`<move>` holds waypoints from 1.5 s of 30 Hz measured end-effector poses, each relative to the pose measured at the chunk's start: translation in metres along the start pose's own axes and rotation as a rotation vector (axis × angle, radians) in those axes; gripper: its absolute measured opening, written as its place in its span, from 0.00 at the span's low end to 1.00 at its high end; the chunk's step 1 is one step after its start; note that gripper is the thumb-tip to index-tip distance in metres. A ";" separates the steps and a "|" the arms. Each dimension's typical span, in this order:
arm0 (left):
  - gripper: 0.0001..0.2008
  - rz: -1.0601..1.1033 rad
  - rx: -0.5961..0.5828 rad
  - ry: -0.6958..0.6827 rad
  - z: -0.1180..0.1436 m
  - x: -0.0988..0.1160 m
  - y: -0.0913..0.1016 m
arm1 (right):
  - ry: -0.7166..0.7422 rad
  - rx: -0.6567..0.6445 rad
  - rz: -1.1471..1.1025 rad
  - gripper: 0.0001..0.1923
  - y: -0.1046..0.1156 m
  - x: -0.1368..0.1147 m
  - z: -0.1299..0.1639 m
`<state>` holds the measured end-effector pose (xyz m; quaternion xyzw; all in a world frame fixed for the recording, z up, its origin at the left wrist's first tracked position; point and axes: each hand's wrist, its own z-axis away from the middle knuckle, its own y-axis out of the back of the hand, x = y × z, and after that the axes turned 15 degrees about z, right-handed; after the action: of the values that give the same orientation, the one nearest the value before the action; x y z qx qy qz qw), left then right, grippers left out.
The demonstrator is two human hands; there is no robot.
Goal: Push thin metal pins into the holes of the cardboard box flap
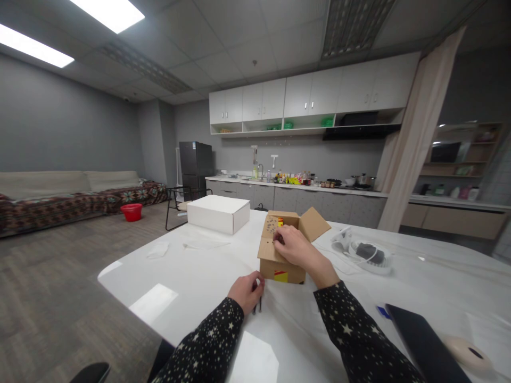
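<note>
Your right hand (297, 250) rests, fingers curled, on the open box (281, 250) mid-surface; left hand (246, 291) pinches a small dark tool (257, 305). Cardboard's light (probably crushable), so hold its walls.

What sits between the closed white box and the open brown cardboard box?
Head view: nothing; only bare white table separates the closed white box from the open brown cardboard box.

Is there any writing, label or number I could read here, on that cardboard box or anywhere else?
No text can be read.
Cardboard box under the right hand: a red and yellow sticker on its front, print too small to read.
Same box, inner flap: dark marks and a red-yellow patch, blurred.
White box: plain, no print seen.
Bottles on the counter: labels too far off to read.
</note>
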<state>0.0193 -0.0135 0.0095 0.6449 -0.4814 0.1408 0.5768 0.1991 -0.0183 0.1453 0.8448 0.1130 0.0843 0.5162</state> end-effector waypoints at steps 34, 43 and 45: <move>0.09 -0.014 -0.003 -0.011 -0.001 -0.002 -0.001 | -0.039 -0.135 0.135 0.11 -0.001 -0.002 0.000; 0.09 -0.009 0.003 -0.006 -0.001 -0.002 -0.001 | -0.036 -0.157 0.162 0.12 -0.002 -0.003 0.000; 0.09 -0.010 0.000 -0.001 -0.001 0.000 -0.001 | -0.033 -0.145 0.173 0.12 -0.002 -0.003 0.001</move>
<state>0.0202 -0.0132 0.0095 0.6474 -0.4782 0.1376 0.5773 0.1959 -0.0189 0.1434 0.8132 0.0245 0.1226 0.5684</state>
